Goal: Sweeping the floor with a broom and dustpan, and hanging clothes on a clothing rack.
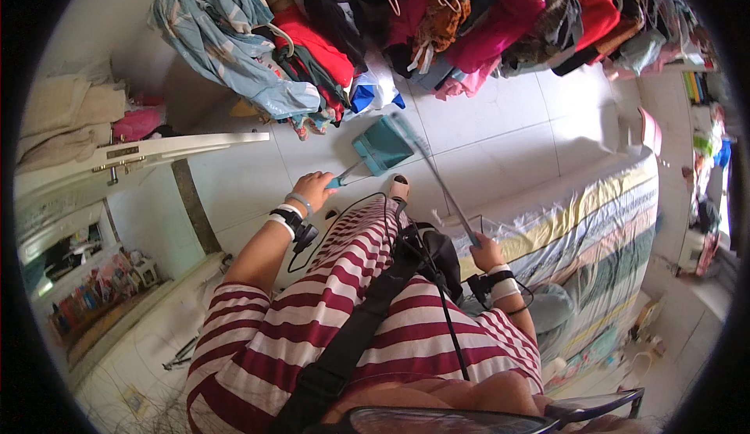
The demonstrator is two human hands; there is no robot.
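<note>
My left hand (314, 191) is closed around the handle of a teal dustpan (384, 144), whose pan rests on the tiled floor ahead of my feet. A broom (442, 182) with a long grey handle is in my right hand (487, 252), gripped at the handle's upper end. The broom's head, somewhat blurred, lies at the right edge of the dustpan. What the pan holds cannot be made out. Both wrists bear white bands and black devices with cables.
Many clothes (316, 41) hang over the floor beyond the dustpan. A bed with a striped cover (609, 217) stands at the right. An open white door (187, 143) reaches in from the left. My sandalled foot (399, 188) is just below the dustpan.
</note>
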